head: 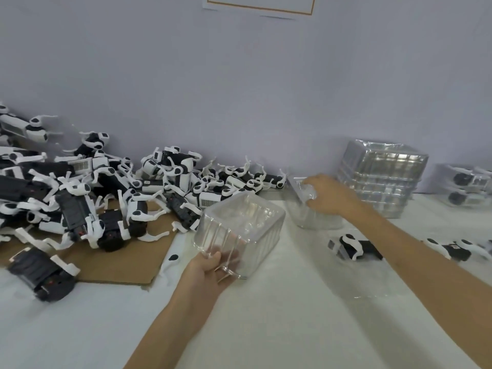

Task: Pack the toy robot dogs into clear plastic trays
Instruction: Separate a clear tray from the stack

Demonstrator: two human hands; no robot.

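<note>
My left hand (210, 270) grips the near corner of a clear plastic tray (247, 222), holding it tilted above the table with nothing inside. My right hand (324, 194) reaches forward and its fingers curl over the rim of a second clear tray (314, 219) standing on the table. A big pile of black-and-white toy robot dogs (106, 193) covers the left side, partly on brown cardboard (127, 267). One loose dog (351, 247) lies under my right forearm, another dog (452, 249) farther right.
A tall stack of clear trays (380, 177) stands against the wall behind my right hand. Packed trays (468, 187) sit at the far right. A flat clear plastic piece (372, 286) lies on the white table (266, 328). A small black part (173, 258) lies near the cardboard edge.
</note>
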